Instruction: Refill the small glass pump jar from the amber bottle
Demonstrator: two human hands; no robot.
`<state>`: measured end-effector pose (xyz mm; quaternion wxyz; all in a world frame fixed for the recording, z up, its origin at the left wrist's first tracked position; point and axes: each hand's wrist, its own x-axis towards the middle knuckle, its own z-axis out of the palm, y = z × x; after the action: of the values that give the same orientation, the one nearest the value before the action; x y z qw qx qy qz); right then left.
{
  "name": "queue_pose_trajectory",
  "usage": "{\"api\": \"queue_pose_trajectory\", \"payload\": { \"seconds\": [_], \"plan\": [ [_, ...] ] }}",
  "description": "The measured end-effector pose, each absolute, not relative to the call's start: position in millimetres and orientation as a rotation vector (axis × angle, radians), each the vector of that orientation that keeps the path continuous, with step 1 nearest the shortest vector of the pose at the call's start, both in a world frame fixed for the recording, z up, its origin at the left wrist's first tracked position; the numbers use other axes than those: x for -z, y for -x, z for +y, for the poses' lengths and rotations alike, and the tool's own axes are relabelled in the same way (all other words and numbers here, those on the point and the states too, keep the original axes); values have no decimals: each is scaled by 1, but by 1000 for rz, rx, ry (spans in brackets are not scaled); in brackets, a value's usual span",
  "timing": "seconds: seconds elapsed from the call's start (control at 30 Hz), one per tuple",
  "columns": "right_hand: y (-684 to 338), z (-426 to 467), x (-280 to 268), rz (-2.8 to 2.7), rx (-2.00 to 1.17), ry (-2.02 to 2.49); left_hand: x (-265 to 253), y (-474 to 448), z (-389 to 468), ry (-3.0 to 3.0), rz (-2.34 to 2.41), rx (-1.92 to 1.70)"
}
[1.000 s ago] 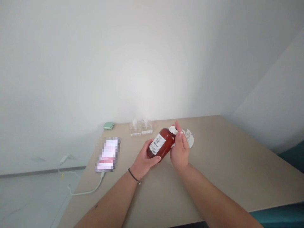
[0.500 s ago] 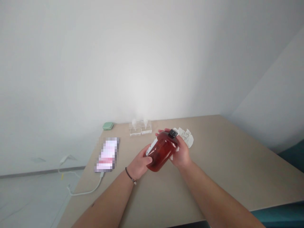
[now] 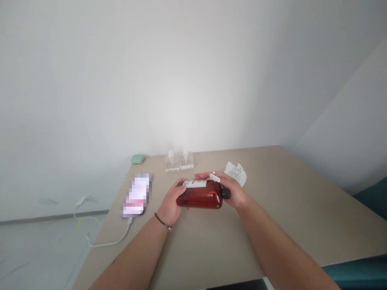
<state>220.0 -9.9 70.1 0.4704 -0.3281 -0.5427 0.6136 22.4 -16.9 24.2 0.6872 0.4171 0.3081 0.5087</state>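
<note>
A reddish-brown bottle (image 3: 200, 198) with a black cap (image 3: 225, 193) and a white label (image 3: 195, 183) is held on its side above the table, cap to the right. My left hand (image 3: 171, 203) grips its base end, thumb on top near the label. Behind the cap end, my right hand (image 3: 232, 189) curls around the far side with a bit of white tissue (image 3: 215, 177) between its fingers and the bottle. Most of the right fingers are hidden by the bottle. A crumpled white tissue (image 3: 236, 173) lies on the table just beyond the right hand.
Two clear boxes (image 3: 179, 162) with white contents stand near the wall. A small green case (image 3: 137, 159) sits at the back left corner. The phone (image 3: 136, 195) lies at left, its white cable (image 3: 113, 243) over the table edge. A dark object (image 3: 242, 285) shows at the front edge.
The bottle has turned from a slant to nearly level, its cap dropping toward the right. The label now faces up more. Both hands have rolled along with it.
</note>
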Motion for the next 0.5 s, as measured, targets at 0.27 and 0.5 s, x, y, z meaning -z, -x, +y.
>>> {"api": "queue_pose_trajectory", "payload": {
  "seconds": [0.27,0.5],
  "plan": [
    [-229,1,-57,-1686,-1155,1138,-29,-17,-17,-1388,1017,-1261],
    [-209,5,-42,-2034,-296,1182,-25,-23,-16,-1398,1248,-1398]
  ]
}}
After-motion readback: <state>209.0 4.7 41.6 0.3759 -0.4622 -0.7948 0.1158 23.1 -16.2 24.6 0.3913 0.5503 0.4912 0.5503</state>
